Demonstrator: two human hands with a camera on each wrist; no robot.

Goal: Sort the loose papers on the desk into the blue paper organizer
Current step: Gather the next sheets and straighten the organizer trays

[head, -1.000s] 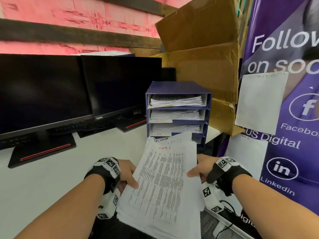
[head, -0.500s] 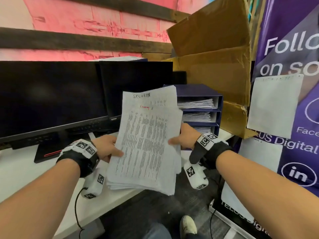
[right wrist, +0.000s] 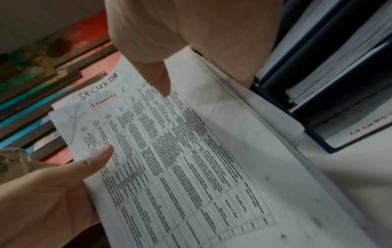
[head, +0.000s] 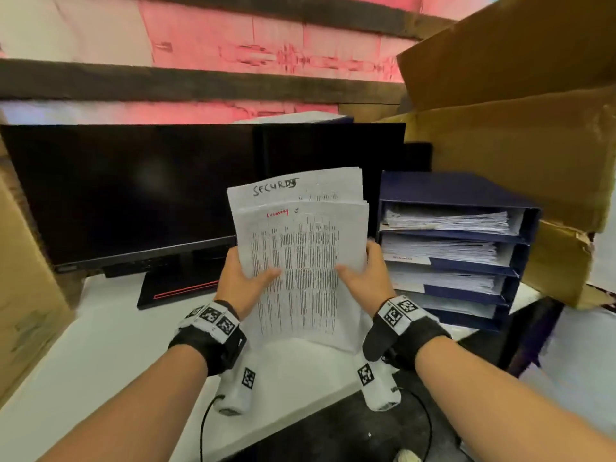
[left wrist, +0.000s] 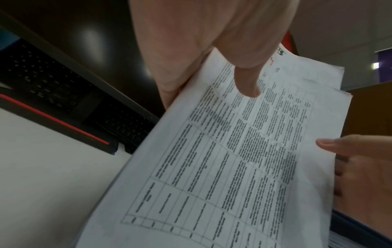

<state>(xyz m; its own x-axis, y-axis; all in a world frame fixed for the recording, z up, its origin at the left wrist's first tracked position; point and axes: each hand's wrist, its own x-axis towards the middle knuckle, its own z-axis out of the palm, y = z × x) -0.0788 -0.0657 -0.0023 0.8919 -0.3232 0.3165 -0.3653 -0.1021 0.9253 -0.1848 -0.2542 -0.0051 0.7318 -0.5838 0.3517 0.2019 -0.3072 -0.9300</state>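
A thick stack of printed papers (head: 301,258) stands almost upright with its lower edge on the white desk (head: 100,348), a handwritten heading on the sheet behind. My left hand (head: 245,280) grips the stack's left edge, thumb across the front page (left wrist: 233,151). My right hand (head: 365,273) grips the right edge, thumb on the print (right wrist: 191,151). The blue paper organizer (head: 466,191) sits just right of the stack, its shelves holding piles of paper (head: 446,220). Fingers behind the stack are hidden.
Two dark monitors (head: 133,195) stand behind the stack, one with a red-striped base (head: 180,288). Torn cardboard boxes (head: 520,128) loom over the organizer, another box (head: 23,278) at the left. The desk's front edge (head: 283,425) runs below my wrists, a shoe on the floor.
The stack has swung from lying tilted over the desk edge to standing upright on the desk, left of the organizer. Both hands kept their hold and moved in over the desk.
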